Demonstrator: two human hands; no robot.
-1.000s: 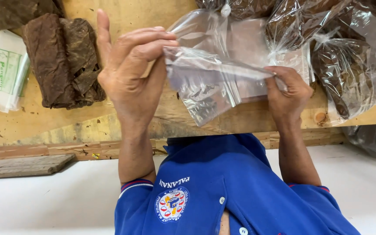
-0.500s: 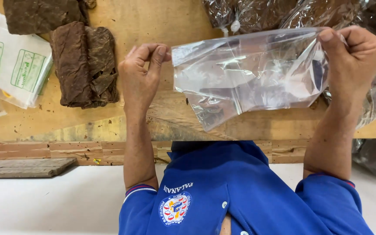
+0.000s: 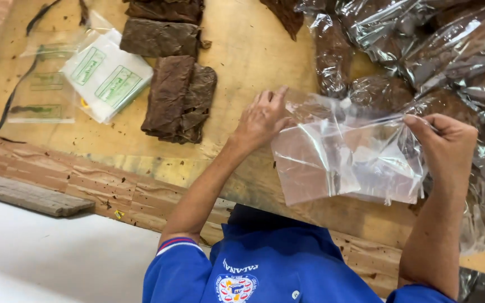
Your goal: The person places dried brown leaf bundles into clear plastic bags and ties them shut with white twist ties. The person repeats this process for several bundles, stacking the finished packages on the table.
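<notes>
A wide wooden bench fills the view, its near edge worn and patched with lighter boards. Along its right side lies a heap of filled clear bags, each stuffed with dark brown leaf and crinkled at the neck. Toward the left rest stacks of flat brown leaf, the nearest one folded and lying just beside the left forearm, with a small pile of white printed labels beyond it and a flat clear packet farther left. In the middle, over the bench's near edge, an empty clear plastic bag is stretched between both hands. The left hand is mostly closed, fingers curled and pinching the bag's upper left corner. The right hand is closed around the upper right corner, thumb and fingers gripping the film. The bag hangs slack below the two grips and nothing shows inside it. By the look of it, the step in hand is spreading the mouth of a fresh bag; whether the two layers have parted cannot be told. A fitting next move would call for separating the mouth fully, keeping one hand on the rim, and freeing the other to reach the nearest leaf stack.
</notes>
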